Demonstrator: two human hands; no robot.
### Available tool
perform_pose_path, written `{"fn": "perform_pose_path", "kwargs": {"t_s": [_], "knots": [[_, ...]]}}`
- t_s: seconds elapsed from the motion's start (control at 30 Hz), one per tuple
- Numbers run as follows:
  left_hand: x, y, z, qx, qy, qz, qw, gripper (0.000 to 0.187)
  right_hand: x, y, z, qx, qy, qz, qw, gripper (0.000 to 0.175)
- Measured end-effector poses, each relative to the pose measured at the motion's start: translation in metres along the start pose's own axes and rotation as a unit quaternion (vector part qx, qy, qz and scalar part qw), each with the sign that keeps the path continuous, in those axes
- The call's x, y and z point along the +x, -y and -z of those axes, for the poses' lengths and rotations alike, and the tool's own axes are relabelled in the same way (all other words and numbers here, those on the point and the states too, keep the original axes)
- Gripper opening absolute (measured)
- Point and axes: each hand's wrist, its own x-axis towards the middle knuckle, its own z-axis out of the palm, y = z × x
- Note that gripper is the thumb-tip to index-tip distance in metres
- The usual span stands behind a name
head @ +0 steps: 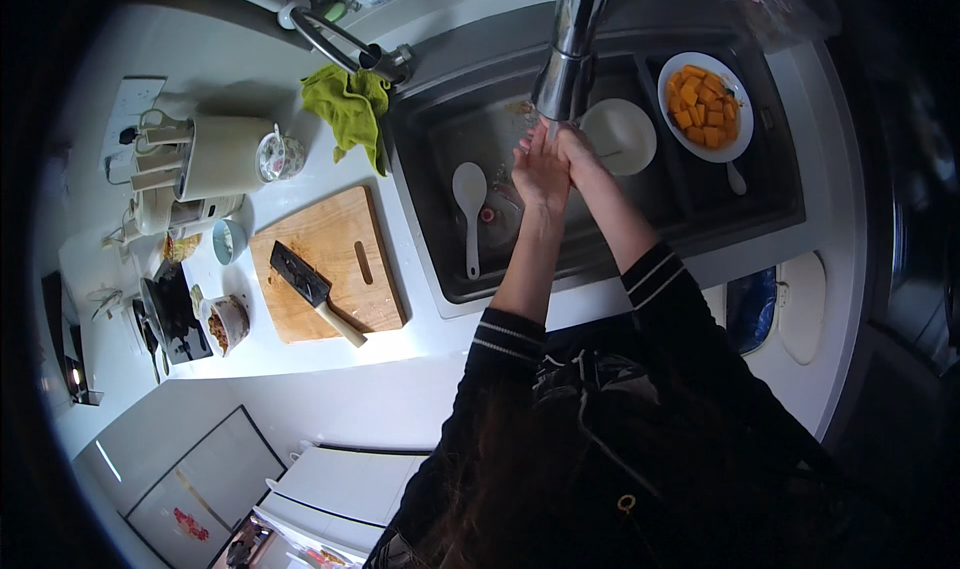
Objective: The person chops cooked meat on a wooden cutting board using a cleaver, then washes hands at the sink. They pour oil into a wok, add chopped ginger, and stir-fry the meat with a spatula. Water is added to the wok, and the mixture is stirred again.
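Observation:
Both of my hands are together under the chrome faucet (562,81), over a dark sink (465,111). A thin stream of water seems to fall onto them. My left hand (541,175) is turned palm up with its fingers spread and holds nothing. Against its right side rests my right hand (576,152); its fingers are partly hidden by the left hand and the spout. Just right of my hands a white bowl (622,137) sits in the basin. A white rice paddle (470,190) lies to their left, near the drain (488,215).
An oval white dish (666,92) of orange cubes stands at the sink's right, above a white spoon (737,180). Left on the counter are a wooden cutting board (337,216) bearing a cleaver (304,276), a green cloth (349,107), a knife block (225,156) and a blue bowl (229,241).

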Motion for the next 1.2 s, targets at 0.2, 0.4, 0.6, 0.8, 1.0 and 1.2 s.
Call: {"fn": "perform_pose_path", "kwargs": {"t_s": [0.2, 0.4, 0.6, 0.8, 1.0, 1.2], "knots": [[0.010, 0.020, 0.005, 0.163, -0.131, -0.008, 0.978, 0.025, 0.050, -0.016, 0.034, -0.386, -0.060, 0.179, 0.903, 0.031], [-0.014, 0.013, 0.006, 0.451, -0.137, -0.105, 0.876, 0.040, 0.028, -0.020, 0.027, -0.603, -0.094, 0.360, 0.706, 0.023], [0.024, -0.010, 0.021, 0.277, -0.085, 0.051, 0.956, 0.020, -0.015, -0.027, 0.012, 0.138, 0.032, 0.038, 0.989, 0.020], [0.056, -0.019, 0.039, 0.137, -0.159, 0.192, 0.959, 0.018, -0.062, -0.018, 0.012, -0.307, 0.046, 0.166, 0.936, 0.030], [0.040, -0.049, -0.004, 0.471, -0.163, 0.173, 0.849, 0.052, -0.117, 0.050, -0.006, -0.762, 0.166, 0.218, 0.587, 0.038], [0.000, -0.070, -0.033, 0.854, -0.052, 0.285, 0.433, 0.050, -0.111, 0.100, -0.013, -0.748, 0.054, 0.182, 0.636, 0.029]]}}
